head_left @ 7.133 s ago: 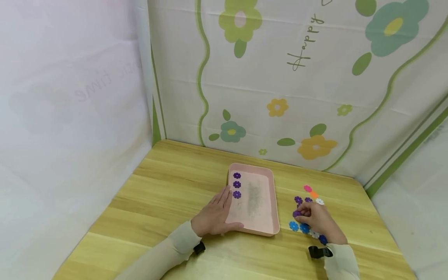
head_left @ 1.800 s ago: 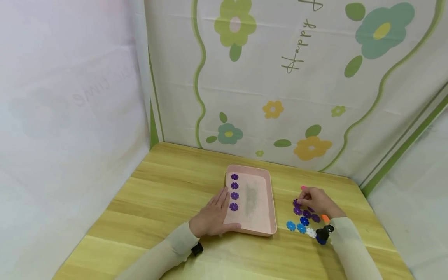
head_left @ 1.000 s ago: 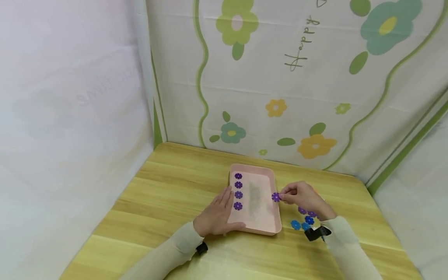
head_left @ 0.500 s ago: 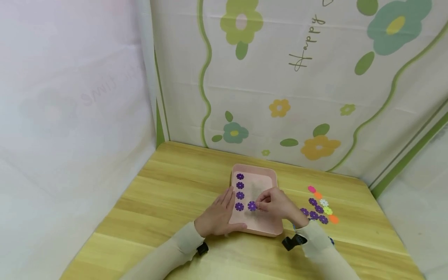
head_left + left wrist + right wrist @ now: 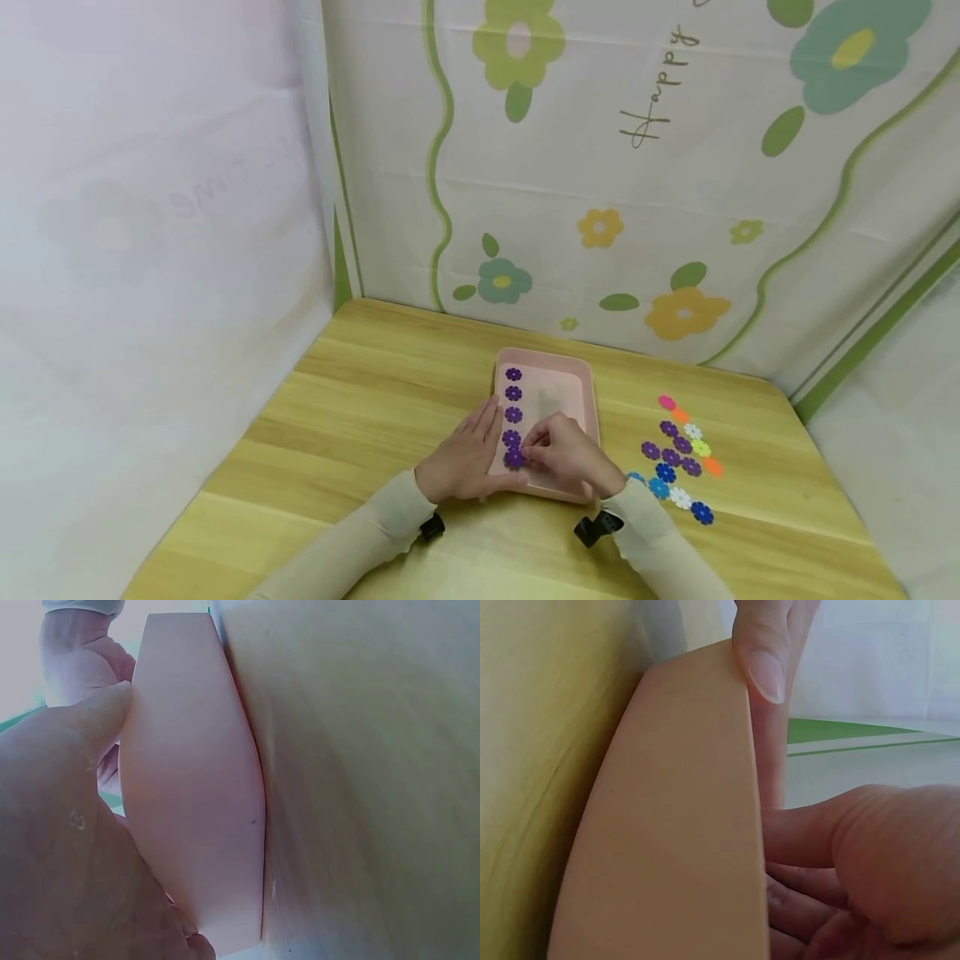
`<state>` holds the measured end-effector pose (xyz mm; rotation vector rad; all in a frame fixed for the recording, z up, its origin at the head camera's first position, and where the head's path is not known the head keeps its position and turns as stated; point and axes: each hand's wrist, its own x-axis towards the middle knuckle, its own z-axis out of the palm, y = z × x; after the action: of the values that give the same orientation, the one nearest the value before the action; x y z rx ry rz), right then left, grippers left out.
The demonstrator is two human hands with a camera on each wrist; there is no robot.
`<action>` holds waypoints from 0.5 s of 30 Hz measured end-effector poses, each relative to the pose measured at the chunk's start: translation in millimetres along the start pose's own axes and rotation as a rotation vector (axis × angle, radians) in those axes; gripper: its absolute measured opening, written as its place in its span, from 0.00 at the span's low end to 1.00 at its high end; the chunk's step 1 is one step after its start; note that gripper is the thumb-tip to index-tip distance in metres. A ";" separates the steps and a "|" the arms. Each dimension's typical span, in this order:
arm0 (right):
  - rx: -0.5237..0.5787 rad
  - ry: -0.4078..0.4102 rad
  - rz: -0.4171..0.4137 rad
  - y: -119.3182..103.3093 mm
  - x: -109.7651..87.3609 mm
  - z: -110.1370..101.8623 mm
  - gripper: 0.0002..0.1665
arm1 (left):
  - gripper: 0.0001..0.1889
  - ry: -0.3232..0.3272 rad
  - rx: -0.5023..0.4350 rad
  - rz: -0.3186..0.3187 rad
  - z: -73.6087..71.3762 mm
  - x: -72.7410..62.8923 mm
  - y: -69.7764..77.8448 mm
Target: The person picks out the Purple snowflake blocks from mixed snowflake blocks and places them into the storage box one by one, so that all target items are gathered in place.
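Observation:
In the head view, my left hand lies with straight fingers along the left rim of a pink tray, its thumb over the near edge. My right hand reaches inside and pinches a purple flower-shaped plastic disc between thumb and fingers. That disc is at the near end of a column of purple discs along the tray's left side, overlapping or touching the closest one. Both wrist views show the tray's outer wall; it hides the held disc there.
Right of the tray, loose flower-shaped discs lie on the wooden table: several purple ones, blue ones, white ones, plus orange, yellow and pink. A printed curtain stands behind.
My right hand took a purple disc from the loose group and carried it left into the tray, down to the column's near end. A fourth disc joined the column earlier. My left hand stayed.

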<state>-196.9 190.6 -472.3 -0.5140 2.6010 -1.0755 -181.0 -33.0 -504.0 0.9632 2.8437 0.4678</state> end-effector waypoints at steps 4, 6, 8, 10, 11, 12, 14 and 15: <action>0.020 -0.021 0.020 -1.1 1.5 3.8 0.09 | 0.60 -0.012 -0.007 -0.001 -4.6 -1.5 1.4; 0.020 -0.029 0.025 -0.8 2.3 5.3 0.09 | 0.60 -0.006 -0.017 0.006 -4.6 -2.4 1.2; 0.008 -0.035 0.031 -0.1 3.7 6.6 0.09 | 0.60 -0.010 -0.026 0.011 -6.4 -3.5 1.9; -0.006 -0.037 0.034 0.6 5.0 7.5 0.09 | 0.60 -0.009 -0.025 0.013 -7.4 -4.1 2.3; -0.013 -0.036 0.027 0.9 5.5 7.9 0.09 | 0.60 -0.016 -0.026 0.010 -8.6 -4.3 2.9; -0.019 -0.035 0.028 1.0 6.0 8.5 0.09 | 0.59 -0.020 -0.021 0.008 -8.7 -4.1 3.1; -0.023 -0.036 0.035 0.5 6.7 9.2 0.09 | 0.59 -0.026 -0.013 0.003 -9.5 -3.9 3.4; -0.023 -0.034 0.034 0.3 6.9 9.4 0.08 | 0.59 -0.027 -0.011 -0.001 -9.5 -3.8 3.4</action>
<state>-199.5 182.1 -479.8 -0.4869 2.5862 -1.0183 -177.8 -35.2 -494.0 0.9580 2.8142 0.4665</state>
